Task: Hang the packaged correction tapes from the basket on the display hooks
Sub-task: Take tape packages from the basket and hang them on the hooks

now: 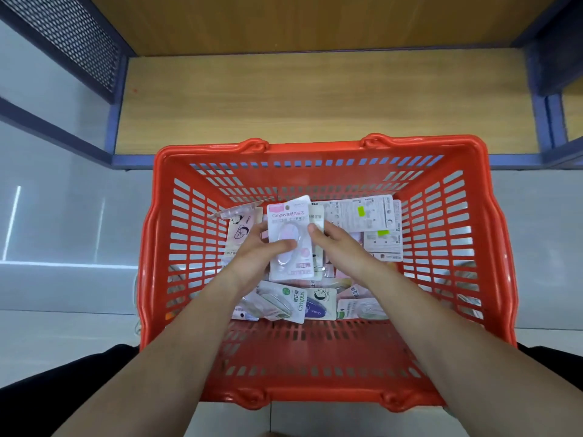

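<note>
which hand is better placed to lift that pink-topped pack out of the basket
Left, probably. The left hand grips the pink-topped clear-blister correction tape pack with its thumb across the front, inside the red slotted plastic basket. The right hand only pinches its right edge.

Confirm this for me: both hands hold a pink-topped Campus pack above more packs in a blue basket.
Not quite. The basket is red, not blue, as the head view shows. The rest stands: the left hand and the right hand hold a pink-topped Campus pack above more packs in it.
</note>
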### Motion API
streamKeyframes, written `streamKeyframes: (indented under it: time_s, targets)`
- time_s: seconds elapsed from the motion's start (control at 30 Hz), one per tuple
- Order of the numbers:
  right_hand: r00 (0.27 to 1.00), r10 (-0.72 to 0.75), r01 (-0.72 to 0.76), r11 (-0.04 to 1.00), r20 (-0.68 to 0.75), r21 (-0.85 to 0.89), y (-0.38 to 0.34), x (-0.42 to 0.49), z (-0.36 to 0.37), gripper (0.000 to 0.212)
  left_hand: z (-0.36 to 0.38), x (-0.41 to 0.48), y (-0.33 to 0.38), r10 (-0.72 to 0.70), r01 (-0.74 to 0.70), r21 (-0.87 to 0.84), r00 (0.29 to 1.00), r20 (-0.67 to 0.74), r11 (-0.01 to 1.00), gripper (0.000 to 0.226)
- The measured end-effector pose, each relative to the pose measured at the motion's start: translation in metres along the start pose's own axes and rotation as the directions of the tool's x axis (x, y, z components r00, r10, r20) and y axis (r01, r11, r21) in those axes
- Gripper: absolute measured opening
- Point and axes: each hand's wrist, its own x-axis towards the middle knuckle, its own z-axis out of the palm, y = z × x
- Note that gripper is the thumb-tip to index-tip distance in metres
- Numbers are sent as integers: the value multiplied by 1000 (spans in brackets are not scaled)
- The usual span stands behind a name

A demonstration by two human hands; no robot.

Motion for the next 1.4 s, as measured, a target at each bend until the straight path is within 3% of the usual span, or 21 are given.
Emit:
streamKeyframes:
  time_s: [0.1,0.17,0.23,0.37,0.5,0.6,0.67,0.73,0.8,0.87,0.93,1.1,1.2,1.27,1.4]
  targets:
    - [999,46,-46,997,5,-62,-4,8,2,55,-15,-5,2,-5,5,17,1000,2,1000,65]
    - [980,-43,-5,971,-193,-239,6,23,-3,45,-22,-8,3,-7,9,32,999,-54,999,61]
    - [934,-137,-45,872,-331,-487,14,35,-11,46,-27,-8,2,2,1,28,994,-111,1000,60]
    - [912,-227,-62,747,-342,-661,27,48,-18,66,-34,-8,0,25,-13,71,983,-180,997,67]
    - [941,-202,-95,611,-271,-786,30,55,-19,90,-37,-8,0,23,1,118,980,-199,993,67]
    - [948,-195,-104,555,-251,-825,33,54,-18,87,-37,-7,1,28,-2,127,978,-209,992,70]
    - [941,-213,-105,558,-264,-823,36,54,-15,75,-37,-7,1,23,4,127,978,-206,992,71]
    - [931,-228,-73,649,-285,-758,39,51,-13,55,-37,-8,0,23,4,133,979,-202,991,71]
    - [935,-216,33,844,-282,-536,37,47,-16,30,-37,-9,1,19,11,139,977,-212,990,70]
    - [935,-243,159,938,-258,-308,31,39,-21,27,-37,-9,1,20,12,146,976,-218,989,70]
    - [905,-318,238,929,-283,-284,24,28,-28,28,-35,-11,2,22,11,150,976,-219,989,66]
    - [812,-464,266,834,-354,-484,29,6,-44,40,-31,-9,3,43,0,172,968,-248,985,40]
    - [850,-399,267,890,-345,-370,32,-1,-46,51,-30,-9,1,43,5,187,967,-251,982,39]
    - [882,-318,241,938,-349,-248,31,-4,-45,46,-29,-10,1,42,7,191,966,-253,982,38]
    - [903,-206,155,975,-377,-161,23,-4,-42,34,-28,-12,1,42,5,181,967,-253,983,37]
